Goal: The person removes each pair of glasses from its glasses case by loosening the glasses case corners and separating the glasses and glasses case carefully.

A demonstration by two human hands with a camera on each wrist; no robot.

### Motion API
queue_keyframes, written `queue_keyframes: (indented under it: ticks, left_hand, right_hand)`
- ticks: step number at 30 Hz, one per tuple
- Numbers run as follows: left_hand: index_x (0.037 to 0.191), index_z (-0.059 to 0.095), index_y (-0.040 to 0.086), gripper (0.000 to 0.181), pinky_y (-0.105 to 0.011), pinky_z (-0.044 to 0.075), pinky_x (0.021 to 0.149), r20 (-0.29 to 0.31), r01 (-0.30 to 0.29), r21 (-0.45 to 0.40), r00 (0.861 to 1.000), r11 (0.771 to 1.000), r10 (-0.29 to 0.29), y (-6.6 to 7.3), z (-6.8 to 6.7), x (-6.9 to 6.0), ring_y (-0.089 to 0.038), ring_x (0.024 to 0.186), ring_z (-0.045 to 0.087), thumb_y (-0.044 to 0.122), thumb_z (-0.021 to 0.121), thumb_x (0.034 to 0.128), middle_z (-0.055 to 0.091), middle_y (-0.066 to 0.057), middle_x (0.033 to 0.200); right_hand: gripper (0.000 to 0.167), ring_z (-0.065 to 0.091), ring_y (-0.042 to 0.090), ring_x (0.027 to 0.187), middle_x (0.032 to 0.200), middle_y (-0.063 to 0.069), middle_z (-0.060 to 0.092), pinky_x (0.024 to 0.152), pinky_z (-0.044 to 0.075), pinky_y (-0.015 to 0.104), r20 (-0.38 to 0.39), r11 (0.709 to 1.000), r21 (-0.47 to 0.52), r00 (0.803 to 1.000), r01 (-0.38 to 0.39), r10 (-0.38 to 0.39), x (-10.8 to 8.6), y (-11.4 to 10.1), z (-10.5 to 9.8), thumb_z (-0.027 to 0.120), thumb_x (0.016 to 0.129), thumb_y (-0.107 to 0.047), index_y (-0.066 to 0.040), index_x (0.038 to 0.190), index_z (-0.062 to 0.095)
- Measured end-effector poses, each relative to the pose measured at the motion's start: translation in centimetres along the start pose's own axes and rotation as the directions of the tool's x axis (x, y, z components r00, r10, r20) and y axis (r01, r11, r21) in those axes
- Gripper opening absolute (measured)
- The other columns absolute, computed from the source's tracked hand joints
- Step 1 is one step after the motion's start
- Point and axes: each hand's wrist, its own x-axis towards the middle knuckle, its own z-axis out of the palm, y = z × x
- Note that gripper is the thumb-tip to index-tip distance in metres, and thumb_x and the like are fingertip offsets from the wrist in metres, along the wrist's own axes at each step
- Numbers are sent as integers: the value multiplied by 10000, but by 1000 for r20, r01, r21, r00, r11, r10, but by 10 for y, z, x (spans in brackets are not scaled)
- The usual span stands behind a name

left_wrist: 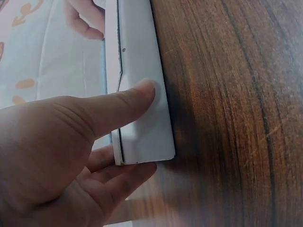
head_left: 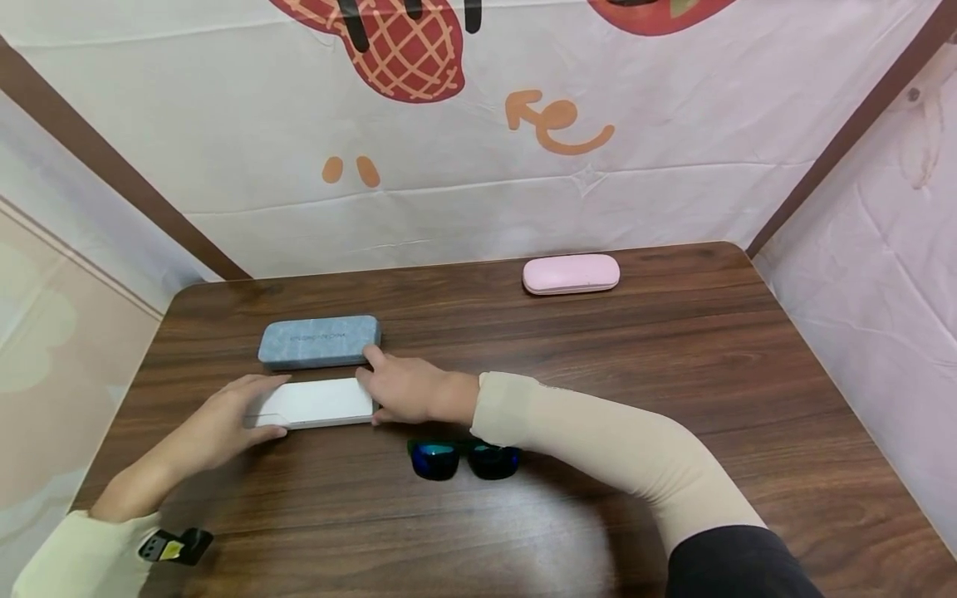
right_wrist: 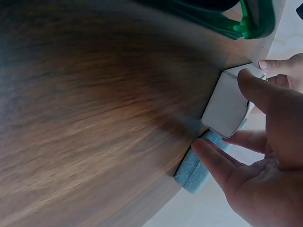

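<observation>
A white glasses case lies closed on the table between both hands. My left hand holds its left end, the thumb on the long front side and fingers around the end. At the other end, my right hand grips the case, with the thumb on the near edge and a finger behind it. One right fingertip reaches over by the blue glasses case, which lies just behind the white one. Sunglasses with dark blue lenses lie in front of the right forearm, partly hidden by it.
A pink glasses case rests near the back edge of the wooden table. Behind the table hangs a printed white cloth; cloth walls flank both sides.
</observation>
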Motion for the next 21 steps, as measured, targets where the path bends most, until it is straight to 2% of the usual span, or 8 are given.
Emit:
queue_keyframes:
  ticks: [6,10,14,21]
  left_hand:
    - [1401,510,-92,717,-679,375,967,7,0,-1,1000,1000,0,0,-1,2,-559,1245,461,141,858,818,525,-357,1344]
    - [1391,516,-95,727,-668,385,960,12,-18,5,1000,1000,18,-2,-2,2,-548,1230,479,116,871,793,542,-353,1328]
    - [1390,517,-93,731,-666,397,951,21,-41,23,999,999,41,-3,-2,2,-547,1219,491,70,875,774,546,-352,1322]
    - [1371,540,-88,708,-647,421,936,16,-50,22,999,998,50,-5,-2,4,-525,1204,520,55,878,766,568,-333,1302]
  right_hand:
    - [627,553,95,1065,1286,77,478,797,509,173,40,999,47,999,-16,14,3,-4,-3,664,974,-457,-49,1419,498]
    - [710,531,121,1205,1390,68,483,894,491,195,87,997,70,996,-40,34,6,-9,-4,647,992,-430,-46,1528,383]
    - [766,478,151,1333,1488,66,461,970,472,215,103,997,54,993,-59,53,8,-14,-3,621,1010,-423,-44,1588,291]
    - [626,553,112,1210,1324,22,556,895,504,213,75,997,33,995,-66,64,11,-15,-3,654,993,-414,-84,1479,436]
